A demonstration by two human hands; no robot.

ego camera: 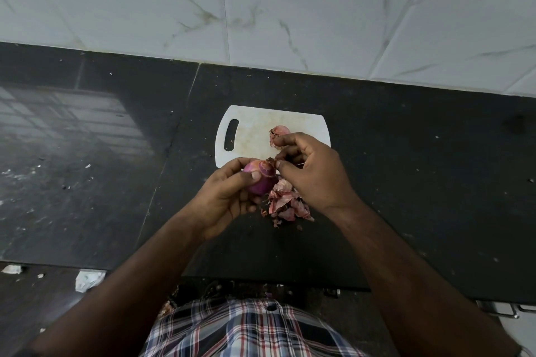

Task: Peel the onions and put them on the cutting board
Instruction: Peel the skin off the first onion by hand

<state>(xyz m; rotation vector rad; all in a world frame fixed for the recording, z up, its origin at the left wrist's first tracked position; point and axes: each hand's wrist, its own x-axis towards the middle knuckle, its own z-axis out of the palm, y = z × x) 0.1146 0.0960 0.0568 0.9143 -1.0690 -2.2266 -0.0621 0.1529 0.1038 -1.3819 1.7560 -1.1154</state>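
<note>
On the far left the dark counter [87, 153] carries a glare of reflected light and a few pale scraps near its front edge. The left forearm rises from the lower left toward the middle, wrist bent slightly inward. The left hand [223, 197] cups a purple onion [259, 180], palm turned up and to the right, thumb laid over the near side of the bulb and fingers curled behind it, so the onion is gripped above the counter, just in front of the board's near edge. The white board [255, 133] lies flat beyond the hands, its handle slot on the left. A second onion [280, 132], paler and with some skin hanging from it, rests on the board's right half, partly hidden by the right hand's fingers. Under the hands a pile of pink skins [285, 203] lies on the counter. The right hand [310, 171] comes in from the lower right, back facing the camera, fingers bent; thumb and forefinger pinch a bit of skin at the held onion's top end.
</note>
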